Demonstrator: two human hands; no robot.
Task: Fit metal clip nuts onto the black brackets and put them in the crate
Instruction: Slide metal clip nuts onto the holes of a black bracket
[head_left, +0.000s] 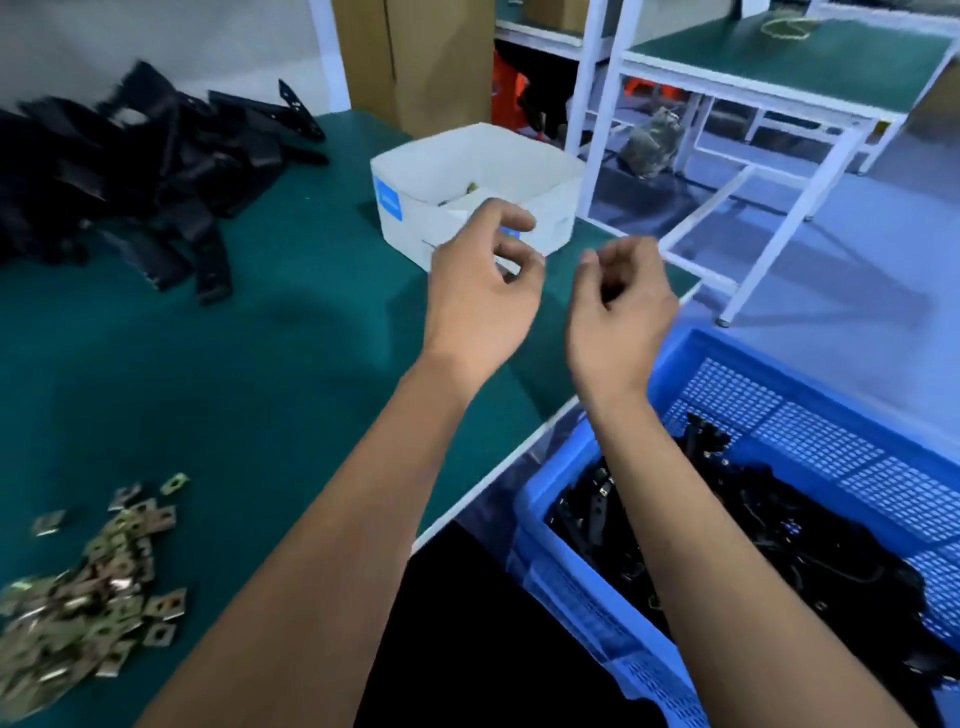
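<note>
Both hands up at mid-frame, above the green table (249, 364). Left hand (480, 296): fingers loosely curled, nothing visible in it. Right hand (621, 306): fingers curled in toward palm, seems empty, but can't tell for sure. Hands apart, not touching.

Brackets (130, 176): black pile, upper left of frame, on table. Clip nuts (93, 587): brassy heap at lower left, a few strays beside it. Crate (810, 410): blue, lower right, off the table edge, w/ black brackets inside. White box (478, 171) just behind left hand, center top.
</note>
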